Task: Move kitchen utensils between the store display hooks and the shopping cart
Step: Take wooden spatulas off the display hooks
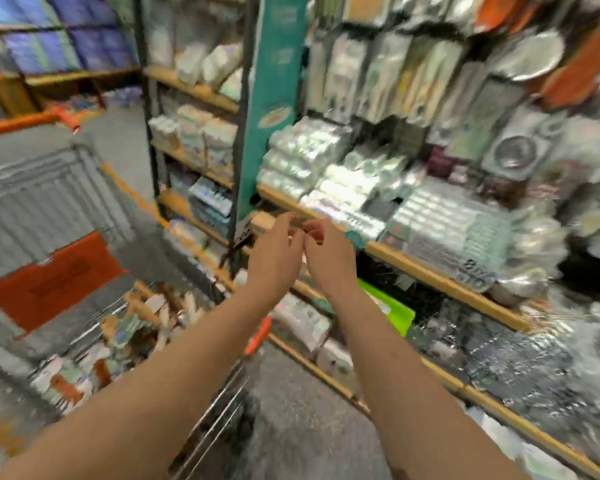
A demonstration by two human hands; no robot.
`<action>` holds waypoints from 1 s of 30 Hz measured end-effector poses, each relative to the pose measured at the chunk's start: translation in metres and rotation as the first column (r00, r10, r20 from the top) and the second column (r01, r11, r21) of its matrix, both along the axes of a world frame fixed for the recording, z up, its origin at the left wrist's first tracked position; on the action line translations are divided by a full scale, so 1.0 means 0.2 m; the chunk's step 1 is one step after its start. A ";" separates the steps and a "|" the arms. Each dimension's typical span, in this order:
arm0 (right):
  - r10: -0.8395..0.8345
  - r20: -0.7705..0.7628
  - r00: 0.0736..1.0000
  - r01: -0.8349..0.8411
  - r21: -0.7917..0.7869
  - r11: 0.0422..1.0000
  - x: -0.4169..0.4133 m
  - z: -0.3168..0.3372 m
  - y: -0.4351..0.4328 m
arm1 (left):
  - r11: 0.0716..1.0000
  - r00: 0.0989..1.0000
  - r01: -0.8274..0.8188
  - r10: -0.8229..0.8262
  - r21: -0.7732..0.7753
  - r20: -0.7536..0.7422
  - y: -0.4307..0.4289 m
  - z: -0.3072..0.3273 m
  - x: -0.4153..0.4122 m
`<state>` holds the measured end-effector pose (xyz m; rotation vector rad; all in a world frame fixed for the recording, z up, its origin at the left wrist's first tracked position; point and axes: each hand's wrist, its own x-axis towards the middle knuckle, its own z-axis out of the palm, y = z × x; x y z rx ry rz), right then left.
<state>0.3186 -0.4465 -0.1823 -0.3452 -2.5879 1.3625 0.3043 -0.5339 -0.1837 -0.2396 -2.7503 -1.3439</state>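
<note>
Everything is pretty motion-smeared, so take the fine detail with a pinch of salt. Closest in, both bare forearms stretch forward from the bottom of the view. Down to the left of them sits the grey wire shopping cart (219, 420) with an orange plastic flap (49, 275) on its back panel. Inside the cart is a jumbled heap of wooden-handled kitchen utensils with paper tags (146, 320), lying below and to the left of both hands, well apart from them.

The left hand (274, 251) and right hand (326, 251) are right up against each other, backs towards the camera, with the fingers curled inward so the tips almost meet. Can't tell through the blur whether they're pinching something small or holding nothing.

The fingertips sit just in front of the light wooden shelf edge (430, 271), with a bright green flat pack (392, 306) on the shelf below it. On top of that shelf are stacks of white plastic-wrapped packs (302, 157). A tall teal sign strip (274, 81) runs up beside them. Farthest back, long carded utensil packs (378, 74) hang on the display, high above the hands and to their right, next to a round shiny metal plate (530, 53).
</note>
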 end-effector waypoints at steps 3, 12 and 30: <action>-0.089 -0.066 0.994 0.089 0.003 0.996 0.07 0.16 0.41 | 0.995 0.992 0.098 -0.094 0.037 -0.088 0.42 0.16 0.01; -0.267 -0.188 0.945 0.283 0.060 0.957 0.14 0.48 1.43 | 0.964 0.941 0.263 -0.247 0.039 -0.231 1.48 0.47 0.01; -0.461 -0.233 0.856 0.503 0.176 0.846 -0.75 0.87 2.63 | 0.868 0.774 0.469 -0.493 -0.162 -0.397 2.59 0.92 -1.12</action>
